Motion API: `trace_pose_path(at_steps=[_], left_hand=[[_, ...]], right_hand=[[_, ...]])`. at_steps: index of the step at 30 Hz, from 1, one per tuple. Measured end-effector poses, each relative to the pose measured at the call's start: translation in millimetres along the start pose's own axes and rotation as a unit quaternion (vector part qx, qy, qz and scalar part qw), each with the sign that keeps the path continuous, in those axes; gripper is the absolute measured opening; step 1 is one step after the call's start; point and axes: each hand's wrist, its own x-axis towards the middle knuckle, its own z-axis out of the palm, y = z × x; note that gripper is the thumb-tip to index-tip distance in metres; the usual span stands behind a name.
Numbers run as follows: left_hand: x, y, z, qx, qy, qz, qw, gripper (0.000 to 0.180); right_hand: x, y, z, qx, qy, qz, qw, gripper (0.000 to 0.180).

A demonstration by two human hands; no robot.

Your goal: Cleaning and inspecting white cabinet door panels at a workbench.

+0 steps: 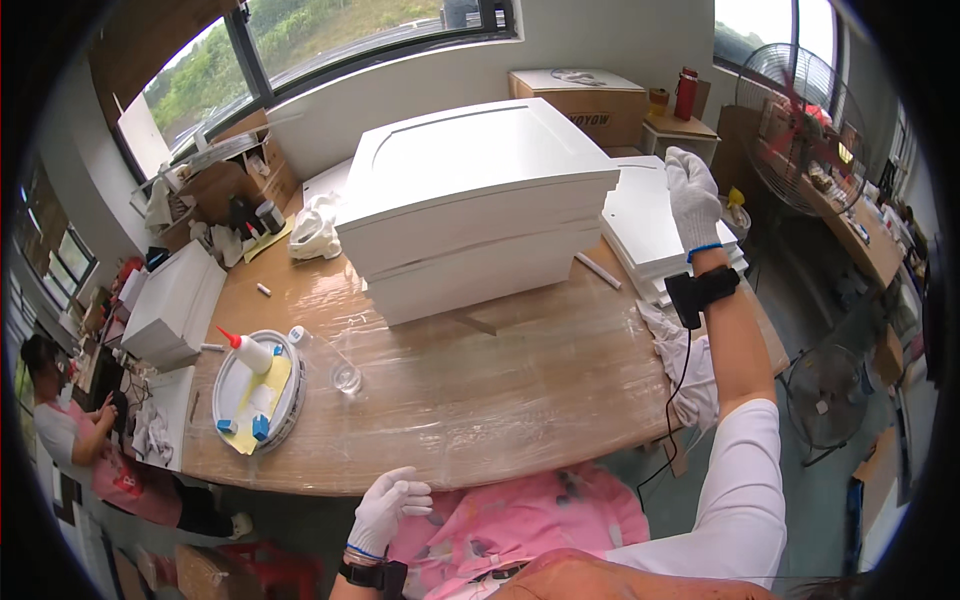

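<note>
The white-gloved left hand (388, 507) is loosely spread; the white-gloved right hand (692, 195) curls near flat white panels (642, 222), grip unclear.

Gloved R grip (693, 198) hangs nr wht panels (640, 212).

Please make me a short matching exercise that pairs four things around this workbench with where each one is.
Things:
1. Gloved left hand
2. Gloved right hand
3. Large white panel stack
4. Red-tipped bottle

Places:
A. On the round white container
B. By the smaller white panel stack on the right
C. Toward the far middle of the table
D. At the table's near edge

Pairs: 1-D, 2-B, 3-C, 4-A
</note>
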Motion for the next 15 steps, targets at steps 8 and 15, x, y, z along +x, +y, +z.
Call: trace_pose_path(at_steps=[8, 15], left_hand=[[-5, -3, -10, 0.042, 0.065, -0.011, 0.997, 0.040], [-32, -12, -39, 0.007, 0.082, 0.001, 0.997, 0.037]], right_hand=[[-59, -192, 100, -0.251, -0.368, -0.345, 0.826, 0.055], [-72, -234, 107, -0.393, -0.435, -0.207, 0.783, 0.066]])
